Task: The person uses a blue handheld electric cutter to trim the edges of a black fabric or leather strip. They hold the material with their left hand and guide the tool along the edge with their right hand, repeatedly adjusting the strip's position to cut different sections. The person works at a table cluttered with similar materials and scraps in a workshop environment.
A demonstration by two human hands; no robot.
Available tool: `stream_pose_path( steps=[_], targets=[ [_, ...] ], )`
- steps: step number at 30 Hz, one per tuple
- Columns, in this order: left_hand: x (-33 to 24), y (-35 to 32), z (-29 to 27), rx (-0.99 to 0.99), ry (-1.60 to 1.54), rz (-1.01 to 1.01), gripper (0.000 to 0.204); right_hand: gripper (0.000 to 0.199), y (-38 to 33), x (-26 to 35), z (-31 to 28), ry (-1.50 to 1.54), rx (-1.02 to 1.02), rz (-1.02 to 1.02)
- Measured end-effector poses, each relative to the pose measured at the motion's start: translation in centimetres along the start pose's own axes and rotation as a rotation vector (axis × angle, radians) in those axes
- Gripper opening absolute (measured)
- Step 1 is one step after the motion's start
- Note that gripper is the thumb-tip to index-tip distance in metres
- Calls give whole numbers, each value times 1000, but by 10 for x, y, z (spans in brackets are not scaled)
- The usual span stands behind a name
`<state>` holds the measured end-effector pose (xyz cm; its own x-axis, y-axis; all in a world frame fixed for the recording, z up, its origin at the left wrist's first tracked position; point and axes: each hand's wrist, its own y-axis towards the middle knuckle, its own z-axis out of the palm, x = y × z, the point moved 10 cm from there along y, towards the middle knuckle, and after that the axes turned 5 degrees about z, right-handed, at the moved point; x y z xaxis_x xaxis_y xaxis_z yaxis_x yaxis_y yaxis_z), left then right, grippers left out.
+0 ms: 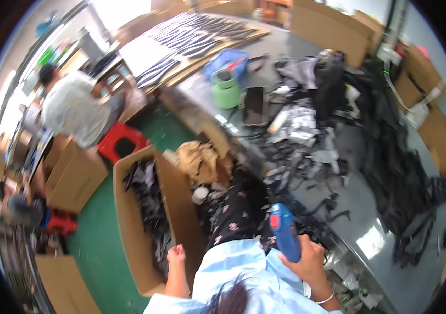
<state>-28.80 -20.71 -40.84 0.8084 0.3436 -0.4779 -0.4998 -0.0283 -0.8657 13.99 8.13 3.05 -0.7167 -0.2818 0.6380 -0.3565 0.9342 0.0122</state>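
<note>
"How's the pose?"
"The left hand (176,254), well left of the table (360,201), is curled up; I can't tell whether it holds anything. The right hand (309,261) grasps a blue tool (287,238) just off the table's edge."
"How does the tool look?"
"Chunky, with a red button (274,221), pointing forward."
"And farther?"
"Scraps (296,123) on the table, a phone (254,106) and green flask (226,91) by its left edge."

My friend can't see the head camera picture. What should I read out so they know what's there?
A person's right hand grips a blue-and-red tool, and their left hand is near an open cardboard box of dark scraps. On the right, a grey table holds a green bottle, a phone and piles of black and grey material.
</note>
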Motion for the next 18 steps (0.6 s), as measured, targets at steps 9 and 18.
stream_pose_path(
  steps=[9,18],
  targets=[
    [103,-414,389,1300,626,552,14,56,0,-29,-10,68,-101,66],
    [272,-651,565,1594,721,1932,40,58,-10,-72,-32,200,-259,246]
  ],
)
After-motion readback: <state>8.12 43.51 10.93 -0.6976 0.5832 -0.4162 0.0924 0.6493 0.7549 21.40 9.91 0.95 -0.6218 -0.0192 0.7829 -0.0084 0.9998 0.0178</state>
